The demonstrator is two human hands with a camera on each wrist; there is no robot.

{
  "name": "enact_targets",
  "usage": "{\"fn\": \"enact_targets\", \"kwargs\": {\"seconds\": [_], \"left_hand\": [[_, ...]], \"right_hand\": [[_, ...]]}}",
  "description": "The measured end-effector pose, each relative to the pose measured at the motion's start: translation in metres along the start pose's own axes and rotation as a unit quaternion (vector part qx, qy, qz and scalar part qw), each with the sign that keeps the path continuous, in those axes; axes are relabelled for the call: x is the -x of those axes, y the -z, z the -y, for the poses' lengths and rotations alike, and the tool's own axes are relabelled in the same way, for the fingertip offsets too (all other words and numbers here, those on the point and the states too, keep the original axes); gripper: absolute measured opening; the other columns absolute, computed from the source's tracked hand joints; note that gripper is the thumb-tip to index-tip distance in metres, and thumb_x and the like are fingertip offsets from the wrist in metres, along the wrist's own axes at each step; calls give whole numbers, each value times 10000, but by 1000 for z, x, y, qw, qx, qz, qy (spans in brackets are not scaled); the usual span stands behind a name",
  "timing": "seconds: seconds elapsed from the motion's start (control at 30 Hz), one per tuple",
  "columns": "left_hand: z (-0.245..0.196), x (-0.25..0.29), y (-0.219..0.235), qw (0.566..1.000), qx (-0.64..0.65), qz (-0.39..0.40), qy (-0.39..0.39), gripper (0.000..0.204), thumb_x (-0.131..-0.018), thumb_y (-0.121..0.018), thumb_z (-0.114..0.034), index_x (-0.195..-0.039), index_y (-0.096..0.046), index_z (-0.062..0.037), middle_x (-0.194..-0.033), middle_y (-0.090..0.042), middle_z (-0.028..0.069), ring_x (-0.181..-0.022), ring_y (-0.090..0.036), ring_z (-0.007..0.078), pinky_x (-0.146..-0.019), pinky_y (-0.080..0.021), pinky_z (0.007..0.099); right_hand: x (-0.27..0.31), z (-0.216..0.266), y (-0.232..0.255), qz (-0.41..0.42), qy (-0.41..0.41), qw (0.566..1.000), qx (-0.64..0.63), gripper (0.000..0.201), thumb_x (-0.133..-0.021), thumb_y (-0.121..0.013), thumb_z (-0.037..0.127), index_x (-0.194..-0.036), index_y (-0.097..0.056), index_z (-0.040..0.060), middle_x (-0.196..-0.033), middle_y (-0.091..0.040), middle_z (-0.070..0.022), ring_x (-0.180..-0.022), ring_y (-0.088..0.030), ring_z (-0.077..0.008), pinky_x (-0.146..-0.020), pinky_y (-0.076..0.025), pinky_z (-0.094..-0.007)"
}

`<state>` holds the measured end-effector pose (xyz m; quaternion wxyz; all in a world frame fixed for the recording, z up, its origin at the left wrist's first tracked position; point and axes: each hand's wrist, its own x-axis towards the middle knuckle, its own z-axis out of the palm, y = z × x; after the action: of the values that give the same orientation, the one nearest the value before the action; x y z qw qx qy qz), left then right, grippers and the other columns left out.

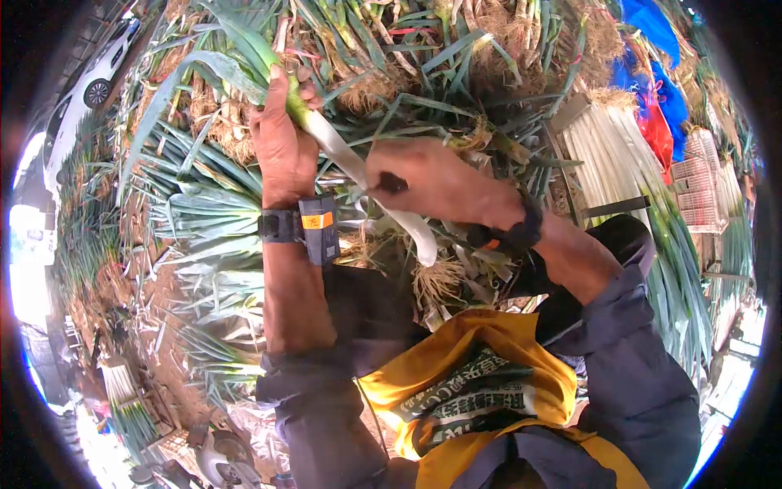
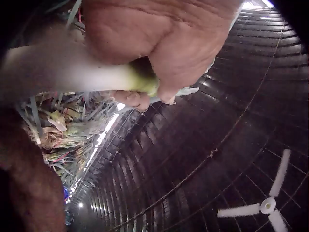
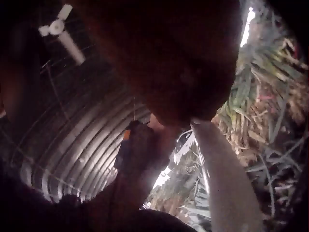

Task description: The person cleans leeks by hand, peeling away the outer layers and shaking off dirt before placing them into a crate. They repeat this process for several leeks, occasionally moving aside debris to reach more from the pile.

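One leek [image 1: 327,137] slants across the middle of the head view, its green leaves at upper left and its white end at lower right. My left hand [image 1: 283,138] grips it where green turns to white, thumb along the stalk; the left wrist view shows the fingers curled round the stalk [image 2: 111,77]. Blurred in the head view, my right hand [image 1: 436,179] is closed over the white part. In the right wrist view that hand [image 3: 178,72] is dark, with the pale stalk [image 3: 227,174] below it.
Heaps of rooty leeks [image 1: 505,57] lie ahead, and loose leaves [image 1: 212,216] spread at left. At right, a stack of cleaned white leeks [image 1: 615,147] stands beside a pink crate [image 1: 702,179] and blue bags [image 1: 664,98]. A yellow apron [image 1: 509,330] covers my lap.
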<state>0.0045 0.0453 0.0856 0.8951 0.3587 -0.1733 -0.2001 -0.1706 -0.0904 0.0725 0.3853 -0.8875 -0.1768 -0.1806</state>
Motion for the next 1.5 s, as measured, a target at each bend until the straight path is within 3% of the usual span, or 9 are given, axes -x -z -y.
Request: {"fn": "enact_targets", "kwargs": {"seconds": [0.1, 0.3, 0.5, 0.53, 0.6, 0.67, 0.93, 1.2, 1.5], "left_hand": [[-2, -3, 7, 999, 30, -6, 29, 214, -1009, -663, -210, -1121, -589, -44, -950, -637, 73, -778, -537, 136, -679, -462, 259], [-22, -16, 44, 990, 136, 9, 38, 194, -1021, -637, -199, -1114, -568, -44, -941, -568, 58, -784, -502, 138, -681, -463, 269], [-40, -10, 65, 998, 14, -52, -10, 157, -1011, -644, -143, -1117, -598, -37, -911, -609, 58, -763, -539, 152, -667, -478, 284], [-32, -3, 57, 995, -35, -89, -33, 162, -1009, -645, -154, -1121, -613, -42, -907, -631, 57, -756, -556, 153, -663, -481, 286], [-24, 1, 33, 994, -52, -91, -27, 166, -1000, -652, -152, -1120, -622, -41, -900, -634, 50, -746, -564, 154, -658, -485, 294], [-16, -4, 26, 993, -45, -104, -10, 165, -998, -648, -149, -1120, -623, -42, -906, -637, 55, -745, -565, 155, -657, -486, 299], [4, -8, 10, 995, -18, -75, 61, 169, -932, -623, -60, -1091, -567, -47, -994, -627, 105, -882, -591, 215, -802, -504, 352], [-2, -6, 16, 995, 38, 2, 95, 320, -882, -679, -41, -1187, -587, -8, -1081, -644, 129, -949, -607, 246, -900, -519, 395], [0, 0, 4, 999, 22, -36, 10, 263, -970, -673, -60, -1211, -570, -47, -1089, -646, 100, -1007, -639, 222, -947, -560, 402]], "right_hand": [[15, 12, 7, -47, 3, 998, -49, 170, -851, -792, 156, -920, -676, 53, -894, -677, -117, -826, -683, -275, -741, -531, -365], [31, -21, 51, -299, -181, 929, -120, 148, -916, -775, 122, -946, -666, 27, -853, -647, -25, -819, -598, -75, -715, -505, -254], [55, -45, 132, -423, -167, 890, -10, 147, -977, -656, 117, -1081, -706, 26, -1012, -717, -92, -940, -692, -156, -788, -558, -295], [54, -44, 144, -396, -266, 877, 64, 180, -972, -667, 149, -1103, -706, 31, -1031, -721, -117, -949, -708, -189, -809, -570, -323], [52, -64, 112, -152, -142, 930, 302, 269, -954, -696, 240, -1139, -702, 44, -1061, -719, -160, -958, -720, -274, -826, -576, -384], [46, -39, 72, -71, -139, 975, 155, 369, -927, -721, 336, -1166, -685, 57, -1077, -708, -188, -941, -712, -340, -829, -573, -418], [4, -36, -25, -95, -59, 990, 82, 307, -888, -757, 257, -1103, -664, 57, -984, -678, -143, -869, -693, -301, -777, -549, -393], [-10, -33, 7, 54, -151, 986, -38, 295, -882, -747, 291, -1000, -680, 29, -950, -704, -142, -857, -710, -275, -765, -537, -393], [10, -6, 0, -21, -1, 996, 92, 195, -805, -740, 91, -924, -588, 62, -850, -597, -131, -801, -630, -333, -678, -517, -408]]}}
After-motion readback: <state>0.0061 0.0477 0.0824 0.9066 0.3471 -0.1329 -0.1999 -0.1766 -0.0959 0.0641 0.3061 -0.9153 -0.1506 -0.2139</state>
